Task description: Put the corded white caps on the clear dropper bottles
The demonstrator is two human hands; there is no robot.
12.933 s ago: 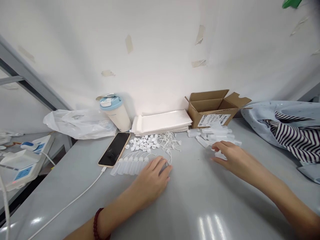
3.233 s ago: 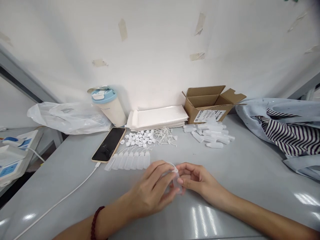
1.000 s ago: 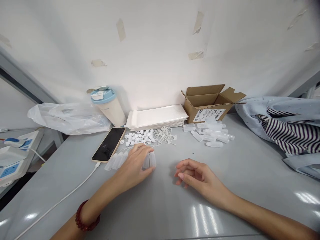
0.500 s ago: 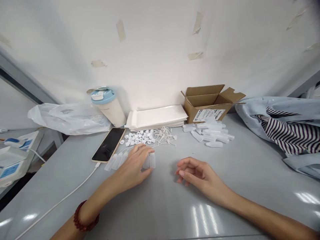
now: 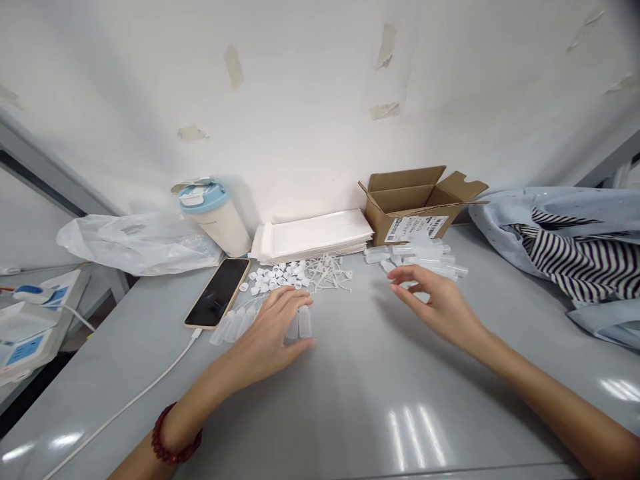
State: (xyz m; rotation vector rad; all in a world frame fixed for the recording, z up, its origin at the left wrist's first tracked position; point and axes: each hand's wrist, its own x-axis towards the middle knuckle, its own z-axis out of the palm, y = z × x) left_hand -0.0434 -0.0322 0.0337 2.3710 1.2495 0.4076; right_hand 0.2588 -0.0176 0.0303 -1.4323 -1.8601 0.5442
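Observation:
My left hand point(image 5: 277, 327) lies over a row of clear plastic bottles point(image 5: 305, 323), thumb and fingers apart; its palm hides the middle of the row. More bottles of that row point(image 5: 231, 327) show to the left of the hand. My right hand point(image 5: 427, 297) hovers in front of a loose pile of clear bottles point(image 5: 435, 257), its fingers bent and apart, with nothing visible in them. White caps point(image 5: 280, 277) are heaped beyond my left hand. Next to them lies a tangle of thin white plastic pieces point(image 5: 327, 273).
A stack of white padded envelopes point(image 5: 315, 235) and an open cardboard box point(image 5: 415, 213) stand by the wall. On the left are a phone point(image 5: 218, 293) with a charging cable point(image 5: 130, 403), a tumbler point(image 5: 220, 217) and a plastic bag point(image 5: 140, 247). Striped cloth point(image 5: 575, 257) lies at right.
My right hand has moved forward and to the right, up to the loose bottle pile. My left hand stays over the row, with its thumb spread a little wider.

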